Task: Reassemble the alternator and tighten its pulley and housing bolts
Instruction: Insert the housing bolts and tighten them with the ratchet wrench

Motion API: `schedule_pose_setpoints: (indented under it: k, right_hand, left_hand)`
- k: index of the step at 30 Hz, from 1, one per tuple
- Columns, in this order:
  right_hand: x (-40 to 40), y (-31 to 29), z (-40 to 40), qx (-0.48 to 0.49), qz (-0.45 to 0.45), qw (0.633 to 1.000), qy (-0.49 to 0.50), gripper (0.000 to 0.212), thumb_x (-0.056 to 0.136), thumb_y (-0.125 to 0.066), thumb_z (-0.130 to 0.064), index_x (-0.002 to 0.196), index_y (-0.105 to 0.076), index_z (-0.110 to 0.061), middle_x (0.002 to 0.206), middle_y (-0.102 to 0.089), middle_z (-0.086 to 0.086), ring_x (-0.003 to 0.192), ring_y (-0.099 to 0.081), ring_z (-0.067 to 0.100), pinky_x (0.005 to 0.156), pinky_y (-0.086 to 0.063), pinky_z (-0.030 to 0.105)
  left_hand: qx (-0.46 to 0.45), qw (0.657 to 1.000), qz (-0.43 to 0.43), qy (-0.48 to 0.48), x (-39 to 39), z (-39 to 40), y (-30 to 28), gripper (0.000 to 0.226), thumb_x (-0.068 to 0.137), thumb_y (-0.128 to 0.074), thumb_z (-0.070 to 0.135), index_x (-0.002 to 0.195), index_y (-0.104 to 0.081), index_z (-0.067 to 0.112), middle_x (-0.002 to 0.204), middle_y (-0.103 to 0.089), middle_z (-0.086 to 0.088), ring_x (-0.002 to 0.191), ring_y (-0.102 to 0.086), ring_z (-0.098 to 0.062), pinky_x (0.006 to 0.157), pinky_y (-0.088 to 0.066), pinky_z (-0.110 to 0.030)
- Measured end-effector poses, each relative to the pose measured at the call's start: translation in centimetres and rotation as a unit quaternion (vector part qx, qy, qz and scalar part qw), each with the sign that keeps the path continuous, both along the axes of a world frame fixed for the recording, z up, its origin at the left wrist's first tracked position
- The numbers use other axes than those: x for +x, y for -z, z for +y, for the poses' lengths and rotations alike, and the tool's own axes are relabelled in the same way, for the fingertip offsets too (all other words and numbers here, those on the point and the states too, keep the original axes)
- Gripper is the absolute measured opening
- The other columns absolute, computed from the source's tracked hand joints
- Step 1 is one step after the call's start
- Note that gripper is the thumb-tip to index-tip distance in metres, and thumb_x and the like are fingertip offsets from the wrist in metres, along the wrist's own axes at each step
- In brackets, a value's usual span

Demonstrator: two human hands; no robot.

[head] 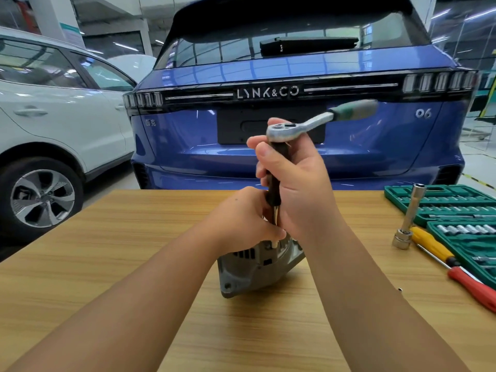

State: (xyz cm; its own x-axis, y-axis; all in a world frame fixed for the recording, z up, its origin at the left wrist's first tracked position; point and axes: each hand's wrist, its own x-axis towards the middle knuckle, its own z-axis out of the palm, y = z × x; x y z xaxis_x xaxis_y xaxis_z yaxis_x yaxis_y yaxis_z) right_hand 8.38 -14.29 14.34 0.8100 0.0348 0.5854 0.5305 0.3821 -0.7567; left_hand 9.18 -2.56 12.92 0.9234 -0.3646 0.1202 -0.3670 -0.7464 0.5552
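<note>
The alternator [257, 267], a heavy, rigid metal lump, sits tilted on the tabletop [107, 264], the left hand [249, 218] gripping its top while the right hand [298, 189] wraps the ratchet [300, 124] extension standing upright on it.

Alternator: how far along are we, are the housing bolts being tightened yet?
Done: the alternator housing halves look joined on the wooden table. In hand: the right hand grips a vertical extension bar under the ratchet, and the left hand steadies its lower end at a bolt. Left: how tight it is, the other bolts and the pulley cannot be seen.
</note>
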Motion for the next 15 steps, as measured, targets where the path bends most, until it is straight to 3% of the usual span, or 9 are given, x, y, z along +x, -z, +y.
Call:
schedule_pose_setpoints:
  k: [6,9,12,13,15]
  right_hand:
    - [0.3,0.5,0.2,0.009,-0.056,0.998,0.041,0.04,0.09,-0.063,-0.018,0.125,-0.059,-0.037,0.09,-0.068,0.004,0.072,-0.056,0.017,0.071,-0.049,0.036]
    - [0.6,0.7,0.0,0.015,-0.069,0.996,-0.046,0.041,0.09,-0.05,-0.017,0.129,-0.056,-0.028,0.088,-0.069,0.002,0.069,-0.055,0.02,0.068,-0.046,0.036]
    - [0.7,0.0,0.0,0.028,-0.04,0.992,-0.118,0.041,0.091,-0.034,-0.034,0.125,-0.055,-0.025,0.085,-0.07,0.004,0.065,-0.052,0.023,0.067,-0.038,0.036]
    - [0.8,-0.2,0.0,0.035,-0.019,0.99,-0.133,0.042,0.09,-0.035,-0.043,0.123,-0.055,-0.026,0.081,-0.07,0.002,0.063,-0.053,0.022,0.065,-0.037,0.036]
    - [0.6,-0.2,0.2,0.065,0.019,0.989,-0.129,0.045,0.087,-0.054,-0.05,0.123,-0.056,-0.024,0.078,-0.068,0.001,0.062,-0.054,0.017,0.061,-0.043,0.032]
  left_hand:
    - [-0.007,1.0,0.004,0.009,-0.1,-0.1,0.0,0.014,0.086,-0.079,0.024,0.098,-0.072,0.028,0.089,-0.076,0.009,0.083,-0.071,-0.01,0.087,-0.06,-0.042]
    - [-0.026,1.0,-0.001,0.007,-0.1,0.3,0.0,0.015,0.081,-0.082,0.021,0.091,-0.073,0.028,0.084,-0.076,0.01,0.078,-0.07,-0.007,0.084,-0.06,-0.041]
    - [-0.035,0.999,0.0,-0.001,0.1,0.5,0.1,0.017,0.078,-0.084,0.021,0.088,-0.073,0.031,0.083,-0.076,0.01,0.079,-0.071,-0.008,0.082,-0.06,-0.037]
    - [-0.035,0.999,0.001,-0.001,0.1,0.5,0.1,0.017,0.078,-0.084,0.021,0.088,-0.073,0.03,0.083,-0.076,0.009,0.079,-0.071,-0.009,0.082,-0.06,-0.039]
    - [-0.045,0.999,0.004,0.005,0.1,0.3,0.1,0.015,0.079,-0.083,0.015,0.089,-0.074,0.024,0.084,-0.076,0.004,0.082,-0.073,-0.016,0.086,-0.06,-0.047]
